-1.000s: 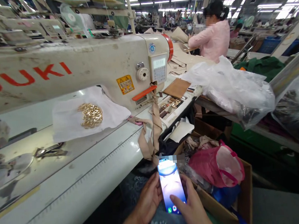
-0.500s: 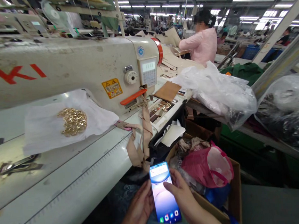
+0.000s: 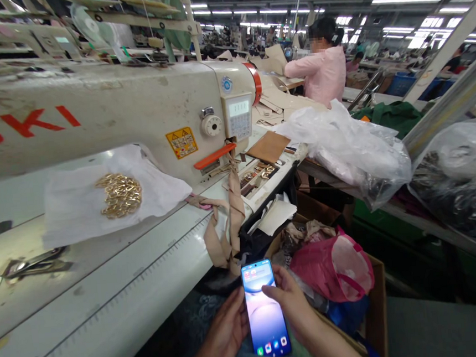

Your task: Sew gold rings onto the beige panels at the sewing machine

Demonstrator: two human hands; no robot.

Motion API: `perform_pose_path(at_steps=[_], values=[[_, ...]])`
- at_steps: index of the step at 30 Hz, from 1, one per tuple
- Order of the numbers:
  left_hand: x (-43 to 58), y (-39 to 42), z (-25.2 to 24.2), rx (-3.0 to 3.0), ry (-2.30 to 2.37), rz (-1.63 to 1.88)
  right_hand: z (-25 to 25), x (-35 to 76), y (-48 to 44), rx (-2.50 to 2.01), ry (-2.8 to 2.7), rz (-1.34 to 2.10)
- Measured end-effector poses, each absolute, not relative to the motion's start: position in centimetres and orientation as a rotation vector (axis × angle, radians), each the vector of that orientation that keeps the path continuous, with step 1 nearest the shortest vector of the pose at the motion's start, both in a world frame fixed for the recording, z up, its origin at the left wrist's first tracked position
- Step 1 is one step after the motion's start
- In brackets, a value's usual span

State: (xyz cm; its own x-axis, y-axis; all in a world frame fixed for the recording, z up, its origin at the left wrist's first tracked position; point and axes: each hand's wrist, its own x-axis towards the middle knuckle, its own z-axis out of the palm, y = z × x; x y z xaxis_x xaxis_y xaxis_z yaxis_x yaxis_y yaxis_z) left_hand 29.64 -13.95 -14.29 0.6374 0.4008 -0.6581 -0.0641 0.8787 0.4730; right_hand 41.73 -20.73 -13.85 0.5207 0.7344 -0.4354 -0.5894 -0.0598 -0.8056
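A lit smartphone (image 3: 268, 315) stands nearly upright above my lap, its screen turned toward me with a row of icons along the bottom. My left hand (image 3: 228, 326) lies along its left edge, fingers closed behind it. On the other side my right hand (image 3: 294, 301) grips the right edge, with its thumb over the upper part of the screen. Past the phone, beige fabric strips (image 3: 221, 230) hang over the edge of the sewing machine table (image 3: 147, 286).
A sewing machine (image 3: 132, 110) fills the left. Gold metal rings (image 3: 120, 195) lie on white cloth (image 3: 69, 210). Below right, a cardboard box (image 3: 378, 305) holds a pink bag (image 3: 324, 265). Clear plastic bags (image 3: 343, 141) lie farther right. A person in pink (image 3: 324, 73) works beyond.
The upper part of the phone screen now shows small red icons where a white bar was. The whole view has shifted slightly; both hands keep their hold.
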Motion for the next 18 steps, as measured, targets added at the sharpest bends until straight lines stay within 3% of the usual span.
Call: perform_pose_path(at_steps=[18], values=[[29.7,-14.5,-14.4,0.434,0.935,0.281,-13.6,41.9,-18.9,-1.485,-0.194,0.961]])
